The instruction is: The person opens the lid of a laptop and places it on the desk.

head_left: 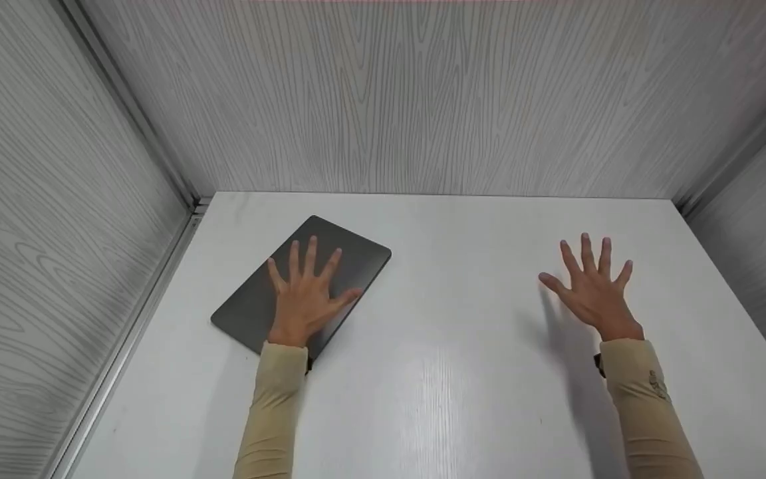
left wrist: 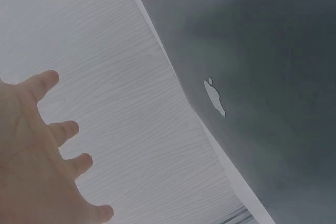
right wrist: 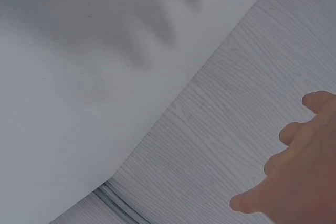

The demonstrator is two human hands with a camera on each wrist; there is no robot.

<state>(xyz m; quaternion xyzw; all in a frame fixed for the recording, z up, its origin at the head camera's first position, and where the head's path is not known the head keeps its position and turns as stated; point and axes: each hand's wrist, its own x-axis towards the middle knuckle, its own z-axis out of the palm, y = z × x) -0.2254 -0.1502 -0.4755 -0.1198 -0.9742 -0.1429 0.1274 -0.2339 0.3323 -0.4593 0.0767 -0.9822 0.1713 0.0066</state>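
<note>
A dark grey laptop (head_left: 350,249), its lid down, lies at a slant on the left part of the white table (head_left: 449,299). In the left wrist view the laptop's lid (left wrist: 273,77) bears an apple-shaped logo (left wrist: 214,98). Above the laptop I hold my left hand (head_left: 303,299) with fingers spread, palm down; the left wrist view shows a gap between hand and lid. My right hand (head_left: 596,296) hovers over the right part of the table, fingers spread, holding nothing. Its shadow falls on the tabletop.
Wood-grain panels enclose the table: a back wall (head_left: 423,100), a left wall (head_left: 37,233) and a right wall (head_left: 755,199). A metal rail (head_left: 130,346) runs along the left edge. Both forearms wear tan sleeves (head_left: 645,406).
</note>
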